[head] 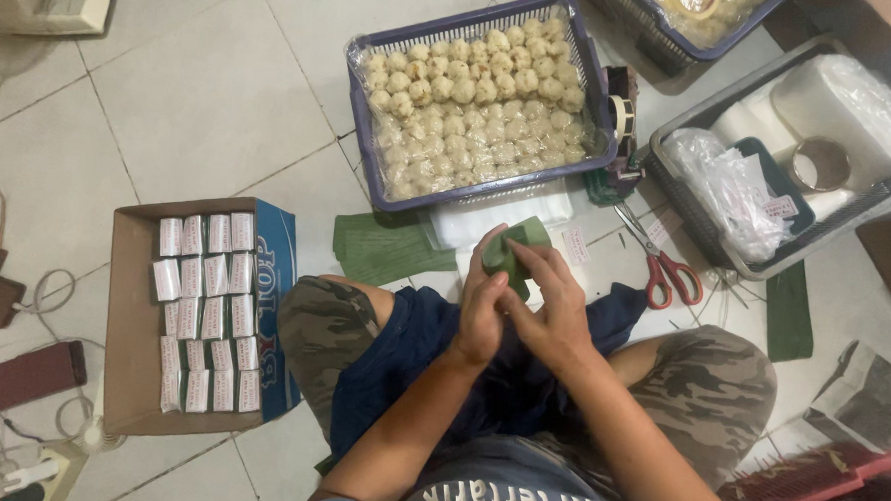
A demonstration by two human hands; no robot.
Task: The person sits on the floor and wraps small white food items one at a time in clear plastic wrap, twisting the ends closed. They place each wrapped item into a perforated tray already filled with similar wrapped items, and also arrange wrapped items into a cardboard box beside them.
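Observation:
My left hand [480, 307] and my right hand [553, 303] meet in front of me over my lap, both closed around a small parcel of green leaf [515, 250] folded around something hidden. Beyond my hands stands a purple plastic basket [357, 124] lined with clear film and filled with several pale round dumplings [472, 101]. A stack of cut green leaf sheets [378, 246] lies on the tiled floor just left of my hands. A white pad [467, 221] lies below the basket.
A cardboard box [124, 317] at the left holds rows of white wrapped packets [206, 310]. Red-handled scissors [670, 272] lie at the right, beside a grey tray [690, 206] with plastic bags and white blocks. A tape dispenser [622, 118] sits by the basket. Cables lie at far left.

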